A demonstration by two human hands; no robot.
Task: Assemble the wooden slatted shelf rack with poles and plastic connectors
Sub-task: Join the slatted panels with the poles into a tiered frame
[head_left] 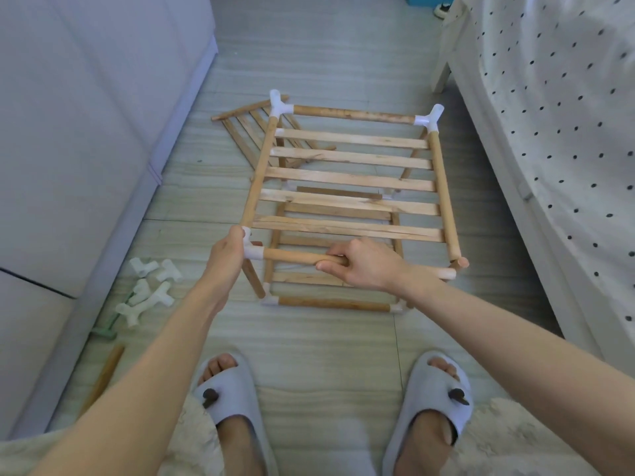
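The rack [350, 187] stands on a strip of pale tiled floor [309, 49] hemmed in on two sides: a grey cabinet front [86, 132] runs along the 9 o'clock edge, and a bed with a dotted white cover [556, 115] crowds the 3 o'clock side, its white leg [441, 75] planted near the rack's far right corner. Open floor lies toward 12 o'clock beyond the rack and toward 6 o'clock, where two feet in pale slippers [233, 389] stand on either side of a bare patch. At about 8 o'clock a cluster of loose white connectors [147, 286] lies near the cabinet, with a spare pole [103, 379] further down beside it. A separate slatted panel [261, 132] lies flat at 11 o'clock, partly under the rack's far left corner. The rack itself shows an upper tier of five pale wooden slats between two side poles, white connectors on the two far corners and the near left one, and a lower tier on the floor beneath. The left hand [228, 250] grips the near left corner connector [252, 250]. The right hand [364, 266] is curled around the near front pole [360, 264], whose right end is bare, just beside the free end of the right side pole [443, 197].
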